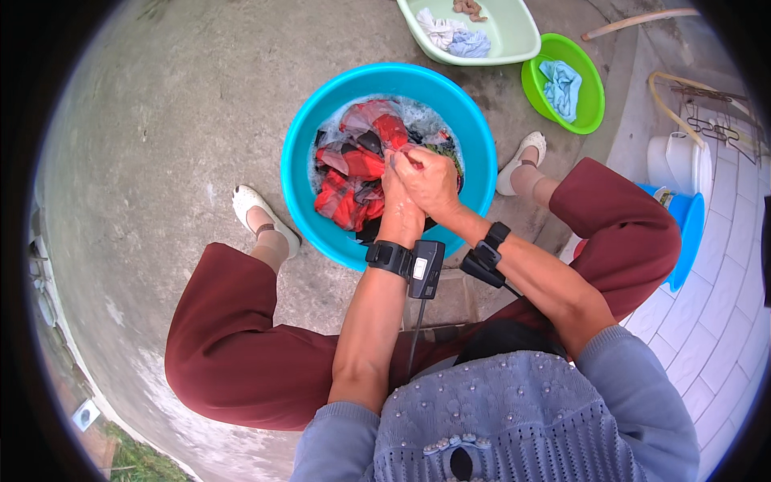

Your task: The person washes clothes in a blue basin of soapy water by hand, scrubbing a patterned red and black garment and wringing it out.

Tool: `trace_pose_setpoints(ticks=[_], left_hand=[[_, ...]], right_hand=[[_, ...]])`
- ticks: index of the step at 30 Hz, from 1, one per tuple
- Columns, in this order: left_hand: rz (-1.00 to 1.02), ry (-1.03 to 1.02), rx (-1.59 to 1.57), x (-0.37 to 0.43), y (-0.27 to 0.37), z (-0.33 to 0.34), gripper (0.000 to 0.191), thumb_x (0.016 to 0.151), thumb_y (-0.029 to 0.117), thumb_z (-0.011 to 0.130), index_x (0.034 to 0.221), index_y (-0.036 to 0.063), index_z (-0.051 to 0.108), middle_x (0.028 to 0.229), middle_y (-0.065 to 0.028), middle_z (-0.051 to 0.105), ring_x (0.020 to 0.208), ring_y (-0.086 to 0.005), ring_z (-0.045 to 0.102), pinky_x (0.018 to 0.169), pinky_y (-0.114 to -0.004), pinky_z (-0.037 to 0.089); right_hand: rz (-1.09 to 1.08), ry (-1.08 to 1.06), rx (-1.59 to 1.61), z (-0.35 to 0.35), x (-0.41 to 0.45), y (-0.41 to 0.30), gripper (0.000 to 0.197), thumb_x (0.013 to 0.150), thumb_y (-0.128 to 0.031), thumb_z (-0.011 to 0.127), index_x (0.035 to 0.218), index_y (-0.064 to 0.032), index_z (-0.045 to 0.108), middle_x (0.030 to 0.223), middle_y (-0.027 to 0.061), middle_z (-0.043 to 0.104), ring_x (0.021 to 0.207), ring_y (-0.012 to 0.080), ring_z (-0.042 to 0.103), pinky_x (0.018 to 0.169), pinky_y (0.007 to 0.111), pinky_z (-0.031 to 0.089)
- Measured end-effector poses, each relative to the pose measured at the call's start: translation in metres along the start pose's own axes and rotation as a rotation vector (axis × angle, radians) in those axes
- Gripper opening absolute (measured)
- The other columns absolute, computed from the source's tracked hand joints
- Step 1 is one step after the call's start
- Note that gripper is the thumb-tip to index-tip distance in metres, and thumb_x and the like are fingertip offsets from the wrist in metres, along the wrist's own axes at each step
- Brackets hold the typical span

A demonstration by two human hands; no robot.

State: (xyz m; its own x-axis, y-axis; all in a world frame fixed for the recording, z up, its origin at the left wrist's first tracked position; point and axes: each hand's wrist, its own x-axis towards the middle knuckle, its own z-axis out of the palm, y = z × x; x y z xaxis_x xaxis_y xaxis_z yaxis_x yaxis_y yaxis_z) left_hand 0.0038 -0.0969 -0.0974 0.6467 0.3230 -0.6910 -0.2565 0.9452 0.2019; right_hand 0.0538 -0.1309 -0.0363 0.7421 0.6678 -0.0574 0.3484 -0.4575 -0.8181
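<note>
A blue plastic basin (295,199) with sudsy water stands on the ground between my feet. In it lies a wet red, black and grey checked cloth (346,208), with darker and patterned cloth beside it. My left hand (400,190) and my right hand (430,181) are pressed together over the basin's near right part, both closed on the checked cloth. The right hand partly covers the left, so the left fingers are mostly hidden. Black straps with small devices sit on both wrists.
Beyond the basin, a pale green tub (512,45) holds white, light blue and brown cloths. A bright green basin (593,111) with a light blue cloth (563,90) is at its right. Further right are a white bucket (671,162), a blue basin (692,241), wire hangers (714,129) and a hose (638,19).
</note>
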Motion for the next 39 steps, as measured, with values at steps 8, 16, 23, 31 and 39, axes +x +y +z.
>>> trace_pose_setpoints(ticks=[8, 16, 23, 31, 39], left_hand=[[0.275, 0.414, 0.048, -0.011, 0.027, 0.033, 0.047, 0.089, 0.034, 0.044, 0.114, -0.0047, 0.045, 0.111, -0.0154, 0.051, 0.098, -0.0249, 0.053, 0.082, -0.037, 0.045], [0.771, 0.585, 0.289, -0.042, 0.065, 0.041, 0.052, 0.085, 0.040, 0.052, 0.090, -0.0119, 0.054, 0.091, -0.0145, 0.057, 0.076, -0.0204, 0.052, 0.069, -0.034, 0.044], [0.400, 0.747, 1.274, 0.056, 0.075, -0.077, 0.064, 0.079, 0.051, 0.055, 0.074, -0.0129, 0.055, 0.065, -0.0176, 0.062, 0.054, -0.0217, 0.060, 0.055, -0.032, 0.047], [0.112, 0.526, 1.468, 0.112, 0.057, -0.090, 0.047, 0.083, 0.038, 0.053, 0.079, -0.0085, 0.055, 0.054, -0.0106, 0.060, 0.052, -0.0164, 0.061, 0.055, -0.030, 0.049], [0.030, 0.444, 0.807, 0.115, 0.075, -0.067, 0.036, 0.082, 0.019, 0.056, 0.098, -0.0111, 0.047, 0.092, -0.0163, 0.057, 0.074, -0.0252, 0.061, 0.062, -0.035, 0.051]], right_hand=[[0.300, -0.121, 0.164, 0.011, 0.061, 0.024, 0.032, 0.077, -0.026, 0.055, 0.065, 0.0036, 0.055, 0.057, 0.0150, 0.055, 0.052, 0.0234, 0.050, 0.052, 0.035, 0.040], [0.731, -0.160, 0.869, 0.029, 0.080, 0.044, 0.023, 0.088, -0.013, 0.047, 0.106, -0.0015, 0.053, 0.093, 0.0078, 0.058, 0.079, 0.0153, 0.059, 0.068, 0.033, 0.051], [0.323, -0.192, 0.250, 0.070, 0.102, 0.056, 0.057, 0.078, -0.020, 0.062, 0.125, 0.0001, 0.037, 0.119, 0.0176, 0.049, 0.107, 0.0263, 0.049, 0.088, 0.034, 0.040], [0.177, -0.354, -0.617, 0.099, 0.111, 0.118, 0.057, 0.071, -0.019, 0.066, 0.117, 0.0041, 0.041, 0.115, 0.0265, 0.046, 0.105, 0.0365, 0.048, 0.083, 0.040, 0.044], [0.162, -0.674, -0.708, 0.093, 0.141, 0.115, 0.033, 0.072, -0.014, 0.060, 0.100, 0.0021, 0.054, 0.106, 0.0288, 0.050, 0.094, 0.0392, 0.054, 0.076, 0.041, 0.047]])
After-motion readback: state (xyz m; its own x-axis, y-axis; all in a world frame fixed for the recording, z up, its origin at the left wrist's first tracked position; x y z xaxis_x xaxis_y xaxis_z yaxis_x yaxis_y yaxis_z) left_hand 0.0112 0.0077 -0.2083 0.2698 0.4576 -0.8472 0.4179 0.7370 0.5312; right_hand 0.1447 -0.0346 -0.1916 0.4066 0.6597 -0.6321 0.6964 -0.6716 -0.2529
